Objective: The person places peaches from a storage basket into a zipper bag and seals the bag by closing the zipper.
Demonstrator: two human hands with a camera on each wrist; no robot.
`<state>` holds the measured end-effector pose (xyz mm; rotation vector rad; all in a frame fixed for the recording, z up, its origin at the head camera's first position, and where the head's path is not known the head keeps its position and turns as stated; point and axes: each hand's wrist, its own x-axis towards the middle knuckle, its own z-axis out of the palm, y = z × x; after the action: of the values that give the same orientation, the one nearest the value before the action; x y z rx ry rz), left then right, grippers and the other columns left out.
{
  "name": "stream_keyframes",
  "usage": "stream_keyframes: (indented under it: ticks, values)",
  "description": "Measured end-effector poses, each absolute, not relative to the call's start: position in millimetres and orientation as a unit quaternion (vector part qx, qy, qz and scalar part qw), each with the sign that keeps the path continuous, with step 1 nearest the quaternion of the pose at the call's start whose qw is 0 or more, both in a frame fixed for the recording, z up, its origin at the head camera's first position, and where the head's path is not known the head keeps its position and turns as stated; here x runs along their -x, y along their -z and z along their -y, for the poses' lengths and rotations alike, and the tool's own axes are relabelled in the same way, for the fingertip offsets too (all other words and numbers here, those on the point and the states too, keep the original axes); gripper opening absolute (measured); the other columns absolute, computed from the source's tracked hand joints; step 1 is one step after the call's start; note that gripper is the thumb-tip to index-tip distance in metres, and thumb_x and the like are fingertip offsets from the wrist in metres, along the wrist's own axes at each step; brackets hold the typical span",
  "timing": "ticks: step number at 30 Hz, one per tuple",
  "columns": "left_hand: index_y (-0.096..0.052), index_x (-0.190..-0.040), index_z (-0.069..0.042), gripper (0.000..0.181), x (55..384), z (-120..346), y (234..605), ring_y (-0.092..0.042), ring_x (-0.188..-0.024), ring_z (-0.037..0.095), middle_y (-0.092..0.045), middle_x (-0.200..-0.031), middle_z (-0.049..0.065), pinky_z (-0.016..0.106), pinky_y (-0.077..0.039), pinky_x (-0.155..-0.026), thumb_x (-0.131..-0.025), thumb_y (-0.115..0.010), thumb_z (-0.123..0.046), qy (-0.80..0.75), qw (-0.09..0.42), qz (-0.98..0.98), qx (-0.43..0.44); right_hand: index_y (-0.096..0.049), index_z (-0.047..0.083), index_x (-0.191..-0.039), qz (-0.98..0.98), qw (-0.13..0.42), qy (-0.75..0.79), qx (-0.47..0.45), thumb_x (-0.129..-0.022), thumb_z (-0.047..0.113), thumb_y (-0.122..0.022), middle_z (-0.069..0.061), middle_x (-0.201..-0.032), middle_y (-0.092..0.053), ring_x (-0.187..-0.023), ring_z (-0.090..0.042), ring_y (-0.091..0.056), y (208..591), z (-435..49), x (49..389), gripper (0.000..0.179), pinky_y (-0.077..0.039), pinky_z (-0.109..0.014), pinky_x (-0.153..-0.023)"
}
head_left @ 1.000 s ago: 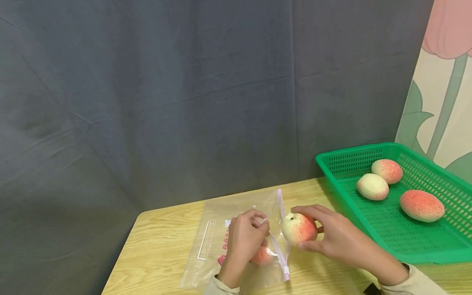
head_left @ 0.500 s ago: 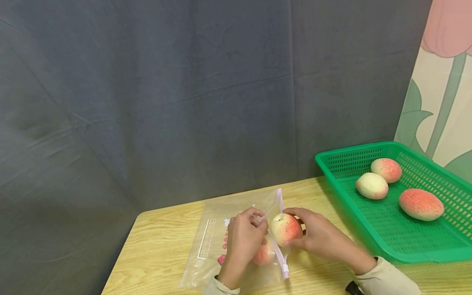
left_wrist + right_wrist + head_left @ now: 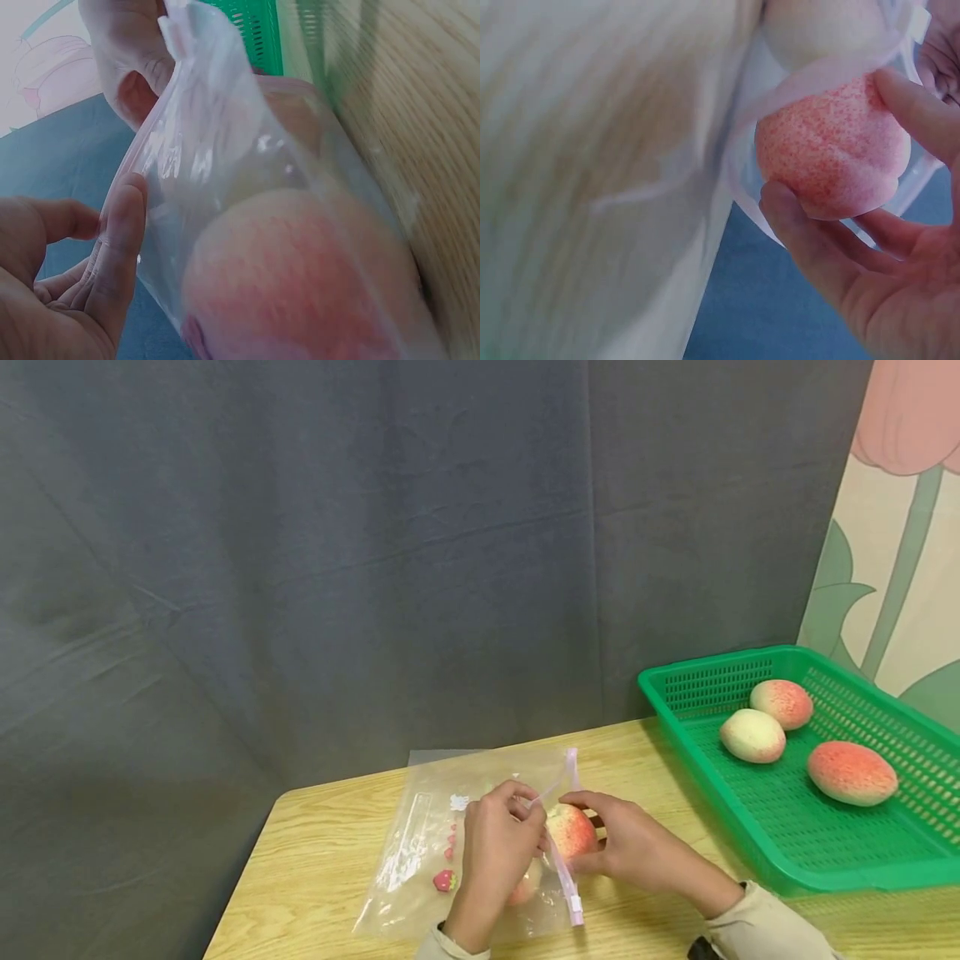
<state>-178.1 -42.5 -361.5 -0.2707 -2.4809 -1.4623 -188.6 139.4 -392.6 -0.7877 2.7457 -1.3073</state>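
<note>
My left hand pinches the upper edge of a clear zip bag between thumb and fingers, holding its mouth apart. The bag has a pale purple slider strip and strawberry prints. In my right hand I grip a red and cream peach by its sides; it sits partly inside the bag's mouth. Another peach lies inside the bag, seen through the plastic in the left wrist view, and is partly hidden behind my left hand in the head view.
A green basket stands on the right of the wooden table, holding a pale peach and two redder ones. A dark grey cloth hangs behind, with a flower-patterned panel at the right.
My right hand has carried the peach leftward from beside the bag into its mouth. My left hand keeps its pinch on the bag's edge, and the bag's left part has shifted slightly.
</note>
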Motion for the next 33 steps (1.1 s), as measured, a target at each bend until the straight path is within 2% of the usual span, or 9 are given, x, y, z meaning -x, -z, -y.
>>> stream_keyframes:
  ticks: [4,8,13,21,24,29,33]
  values:
    - [-0.065,-0.088,-0.004,0.008,179,42,362,-0.057,-0.039,0.006,-0.060,-0.053,-0.007,0.022,-0.048,-0.040,-0.083,-0.060,-0.002,0.525,0.121,0.838,0.088,-0.052,0.005,-0.127,-0.877,0.015,0.406,0.257,-0.070,0.027,-0.081,-0.008,-0.121,-0.058,-0.099,-0.025,-0.060,396,-134,190,0.068,-0.053,-0.028,-0.069]
    - [-0.064,-0.088,-0.003,0.007,179,42,362,-0.058,-0.040,0.007,-0.061,-0.054,-0.004,0.023,-0.048,-0.041,-0.083,-0.060,0.000,0.542,0.117,0.827,0.089,-0.053,0.007,-0.126,-0.870,0.032,0.413,0.267,-0.071,0.027,-0.080,-0.008,-0.120,-0.058,-0.098,-0.024,-0.061,399,-129,191,0.064,-0.052,-0.026,-0.067]
    - [-0.065,-0.088,-0.003,0.007,177,42,361,-0.058,-0.039,0.008,-0.061,-0.054,-0.003,0.023,-0.048,-0.040,-0.083,-0.060,0.000,0.546,0.114,0.826,0.080,-0.053,0.009,-0.127,-0.859,0.052,0.440,0.255,-0.072,0.026,-0.080,-0.008,-0.120,-0.059,-0.099,-0.025,-0.062,399,-122,193,0.064,-0.053,-0.028,-0.071]
    - [-0.067,-0.085,-0.009,0.007,175,43,359,-0.058,-0.037,0.012,-0.060,-0.055,-0.007,0.024,-0.045,-0.036,-0.080,-0.064,-0.004,0.527,0.118,0.840,0.060,-0.057,0.007,-0.122,-0.867,0.024,0.480,0.130,-0.064,0.019,-0.084,-0.009,-0.109,-0.065,-0.093,-0.023,-0.065,401,-107,203,0.065,-0.053,-0.033,-0.069]
    - [-0.067,-0.085,-0.010,0.006,176,43,359,-0.058,-0.038,0.014,-0.061,-0.056,-0.007,0.024,-0.046,-0.037,-0.081,-0.066,-0.006,0.522,0.113,0.843,0.059,-0.058,0.007,-0.120,-0.868,0.011,0.487,0.099,-0.064,0.012,-0.081,-0.006,-0.112,-0.064,-0.093,-0.021,-0.065,401,-103,204,0.061,-0.053,-0.032,-0.067]
    - [-0.066,-0.088,-0.009,0.006,177,45,359,-0.059,-0.038,0.012,-0.062,-0.056,-0.005,0.024,-0.047,-0.039,-0.083,-0.064,-0.007,0.536,0.095,0.837,0.059,-0.058,0.007,-0.121,-0.867,0.006,0.492,0.074,-0.065,0.013,-0.080,-0.005,-0.114,-0.064,-0.091,-0.018,-0.065,401,-98,207,0.060,-0.052,-0.029,-0.065]
    - [-0.066,-0.088,-0.009,0.006,178,44,360,-0.058,-0.038,0.011,-0.062,-0.055,-0.005,0.025,-0.048,-0.039,-0.083,-0.064,-0.006,0.544,0.093,0.832,0.055,-0.057,0.006,-0.122,-0.868,0.004,0.488,0.090,-0.067,0.011,-0.079,-0.008,-0.115,-0.063,-0.094,-0.022,-0.065,404,-97,207,0.059,-0.053,-0.031,-0.067]
